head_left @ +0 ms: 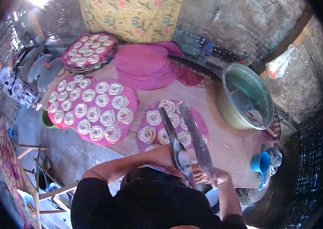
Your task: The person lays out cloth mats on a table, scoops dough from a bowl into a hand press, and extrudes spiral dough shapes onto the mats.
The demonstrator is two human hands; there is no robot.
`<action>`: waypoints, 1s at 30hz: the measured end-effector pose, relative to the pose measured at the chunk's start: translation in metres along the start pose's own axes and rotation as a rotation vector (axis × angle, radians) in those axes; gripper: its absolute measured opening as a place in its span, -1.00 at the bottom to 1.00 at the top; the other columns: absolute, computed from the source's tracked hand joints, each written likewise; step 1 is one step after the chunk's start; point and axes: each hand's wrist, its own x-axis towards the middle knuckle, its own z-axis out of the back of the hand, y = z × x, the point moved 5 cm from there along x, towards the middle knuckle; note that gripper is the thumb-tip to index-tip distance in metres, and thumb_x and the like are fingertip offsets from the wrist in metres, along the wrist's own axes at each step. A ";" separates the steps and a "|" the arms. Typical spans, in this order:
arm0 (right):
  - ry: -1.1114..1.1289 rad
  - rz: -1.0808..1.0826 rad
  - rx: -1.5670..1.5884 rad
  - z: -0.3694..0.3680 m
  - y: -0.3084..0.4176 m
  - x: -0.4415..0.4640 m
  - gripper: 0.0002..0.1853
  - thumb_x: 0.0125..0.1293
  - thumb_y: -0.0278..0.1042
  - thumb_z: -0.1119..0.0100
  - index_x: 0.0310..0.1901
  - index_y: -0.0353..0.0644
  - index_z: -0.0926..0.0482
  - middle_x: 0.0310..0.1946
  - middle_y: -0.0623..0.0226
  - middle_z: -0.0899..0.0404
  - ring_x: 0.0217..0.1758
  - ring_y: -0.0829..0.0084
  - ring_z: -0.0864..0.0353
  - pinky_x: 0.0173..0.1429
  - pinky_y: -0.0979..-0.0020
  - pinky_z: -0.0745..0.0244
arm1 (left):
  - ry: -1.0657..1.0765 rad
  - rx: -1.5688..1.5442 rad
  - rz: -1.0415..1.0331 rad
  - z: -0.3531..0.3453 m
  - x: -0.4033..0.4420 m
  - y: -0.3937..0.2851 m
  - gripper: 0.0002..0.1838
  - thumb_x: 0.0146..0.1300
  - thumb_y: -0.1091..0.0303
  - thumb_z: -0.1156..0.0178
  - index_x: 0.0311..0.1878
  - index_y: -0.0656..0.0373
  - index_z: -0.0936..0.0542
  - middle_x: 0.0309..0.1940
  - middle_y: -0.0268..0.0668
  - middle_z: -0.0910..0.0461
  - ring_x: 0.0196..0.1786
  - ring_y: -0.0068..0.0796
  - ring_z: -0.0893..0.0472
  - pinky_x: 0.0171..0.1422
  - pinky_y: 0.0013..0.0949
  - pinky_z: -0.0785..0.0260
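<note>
At lower centre, right hand (220,176) has fingers wrapped round the right bar (194,133), left hand (164,155) at the left bar (170,131), closure hidden, can't tell; probably one each for leverage, pink mat (202,123) beyond, white coils (154,118) spaced presumably against sticking.

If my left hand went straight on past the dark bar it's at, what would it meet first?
Probably the second dark bar, just right of your left hand, though the depth between them is unclear.
</note>
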 end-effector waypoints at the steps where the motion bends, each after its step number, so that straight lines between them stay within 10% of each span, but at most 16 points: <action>1: -0.062 0.049 -0.018 -0.006 -0.003 0.001 -0.08 0.08 -0.04 -0.32 0.33 -0.38 -0.06 0.19 0.06 -0.35 0.21 0.24 -0.40 0.30 0.17 -0.23 | -0.028 0.002 0.016 0.005 0.003 0.008 -0.56 -0.03 0.21 -0.33 -0.07 0.18 -0.53 -0.36 -0.04 -0.58 -0.25 -0.11 -0.60 -0.11 -0.13 -0.41; 5: -0.313 0.106 -0.200 -0.026 0.028 -0.008 -0.13 -0.01 -0.17 -0.38 0.28 -0.35 -0.16 0.09 0.11 -0.43 0.12 0.33 -0.44 0.20 0.31 -0.30 | -0.141 0.295 -0.050 0.070 0.033 0.005 -0.20 -0.02 0.15 -0.37 0.23 0.31 -0.23 0.02 -0.03 -0.47 0.06 -0.20 -0.51 0.16 -0.27 -0.35; 8: -0.538 0.190 -0.490 -0.014 0.065 -0.016 -0.03 -0.10 -0.20 -0.45 0.31 -0.33 -0.10 0.11 0.13 -0.40 0.15 0.38 -0.40 0.25 0.36 -0.23 | -0.355 -0.664 -0.272 0.116 0.085 -0.061 0.24 -0.13 0.31 -0.51 0.40 0.22 0.29 0.21 -0.08 -0.22 0.22 -0.20 -0.36 0.37 -0.04 -0.17; 12: -0.854 0.417 -0.729 -0.047 0.128 -0.019 -0.27 -0.19 -0.25 -0.49 0.06 -0.27 -0.38 -0.16 0.31 -0.47 -0.08 0.48 -0.44 0.04 0.39 -0.33 | -0.455 -0.701 -0.382 0.128 0.124 -0.122 0.34 -0.09 0.13 -0.49 0.39 0.11 0.47 0.26 0.02 -0.12 0.31 -0.11 -0.22 0.40 -0.04 -0.09; 13: -0.886 0.441 -0.869 -0.052 0.137 -0.019 -0.11 -0.19 -0.25 -0.51 0.19 -0.32 -0.22 0.03 0.25 -0.38 0.10 0.42 -0.35 0.19 0.35 -0.22 | -0.487 -0.691 -0.404 0.128 0.126 -0.127 0.34 -0.08 0.07 -0.48 0.39 0.09 0.49 0.28 0.04 -0.09 0.34 -0.09 -0.18 0.40 -0.05 -0.06; 15: -0.894 0.463 -1.020 -0.054 0.142 -0.016 0.05 -0.18 -0.26 -0.52 0.32 -0.36 -0.07 0.21 0.19 -0.29 0.29 0.36 -0.25 0.34 0.32 -0.12 | -0.450 -0.673 -0.436 0.123 0.120 -0.132 0.32 -0.05 0.02 -0.45 0.39 0.09 0.48 0.29 0.04 -0.07 0.34 -0.08 -0.16 0.40 -0.06 -0.05; 18: -0.938 0.676 -0.835 -0.030 0.117 -0.022 -0.21 -0.25 -0.24 -0.47 0.11 -0.29 -0.36 -0.03 0.28 -0.43 0.02 0.43 -0.41 0.11 0.36 -0.29 | -0.454 -0.568 -0.557 0.135 0.123 -0.098 0.22 0.04 -0.06 -0.37 0.41 0.11 0.39 0.33 0.09 -0.02 0.34 0.00 -0.15 0.42 -0.08 -0.03; 24: -0.503 0.727 -0.227 0.054 0.026 -0.073 -0.05 -0.24 0.09 -0.47 0.22 -0.05 -0.23 0.05 0.04 -0.33 0.07 0.15 -0.35 0.06 0.14 -0.31 | -0.614 0.584 0.070 0.227 0.082 0.096 -0.27 0.07 0.14 -0.31 0.27 0.24 -0.28 0.26 0.04 -0.29 0.33 0.00 -0.26 0.40 -0.16 -0.11; 30: -0.232 0.923 0.028 0.083 -0.013 -0.073 0.24 -0.32 0.08 -0.56 0.37 -0.08 0.05 -0.12 0.07 -0.42 -0.16 0.18 -0.44 -0.09 0.17 -0.33 | -0.821 0.880 0.380 0.330 0.056 0.221 -0.31 0.06 0.14 -0.29 0.24 0.24 -0.33 0.23 0.02 -0.33 0.28 0.04 -0.31 0.33 -0.10 -0.20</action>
